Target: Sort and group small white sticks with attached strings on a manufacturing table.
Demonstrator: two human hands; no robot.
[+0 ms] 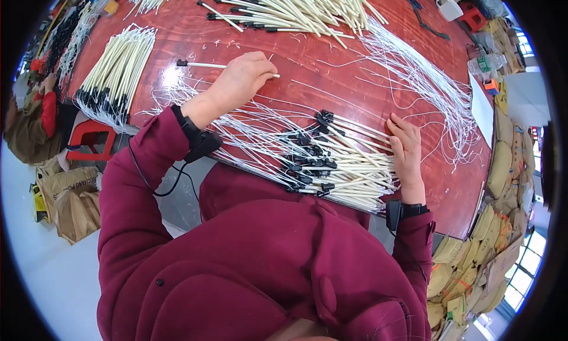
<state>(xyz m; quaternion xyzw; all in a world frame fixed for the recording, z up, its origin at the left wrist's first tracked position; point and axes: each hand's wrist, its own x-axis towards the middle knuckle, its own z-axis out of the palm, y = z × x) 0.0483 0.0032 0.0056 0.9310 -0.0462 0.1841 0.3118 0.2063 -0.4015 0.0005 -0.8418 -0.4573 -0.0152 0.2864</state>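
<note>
My left hand point(241, 79) is closed round a cream-coloured thin tube point(207, 65) with a black cap at its left end. The tube's other end pokes out past my fingertips. A heap of similar capped tubes point(355, 169) lies at the near edge of the table, with long white strings point(254, 131) trailing left from the black caps. My right hand point(406, 145) rests at the right ends of this heap, fingers stretched out and slightly bent, touching the upper tubes.
More tubes lie in a bundle point(118, 68) at the left and a big pile point(296, 6) at the far side of the red table point(260, 42). Loose white strings point(426, 80) spread to the right. A red stool point(92, 141) and another person point(32, 119) are at the left.
</note>
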